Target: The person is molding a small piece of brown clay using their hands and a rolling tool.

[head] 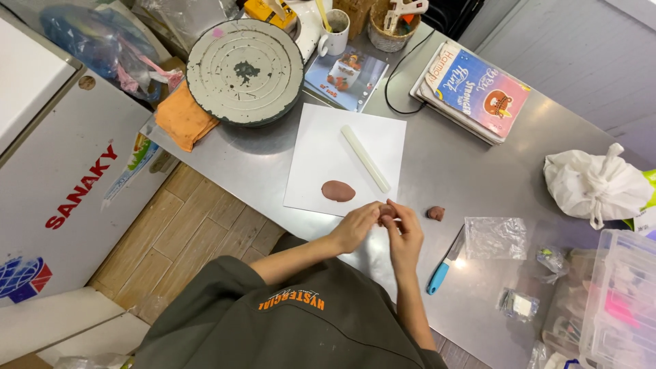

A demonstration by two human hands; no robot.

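Both hands meet at the table's near edge. The left hand (355, 227) and right hand (404, 236) pinch a small brown clay lump (387, 210) between their fingers. A flat clay piece (338, 191) and a white roller (365, 158) lie on white paper (321, 147) just behind. Another clay bit (436, 213) and a blue-handled knife (443, 268) lie to the right. Nothing blocks the hands.

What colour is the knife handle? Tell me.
Light blue, on the knife right of the hands; the head view shows it.

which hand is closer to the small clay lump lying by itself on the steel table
Right. The right hand sits just beside the loose clay lump, slightly below it in the picture. The left hand is farther off, beyond the right hand.
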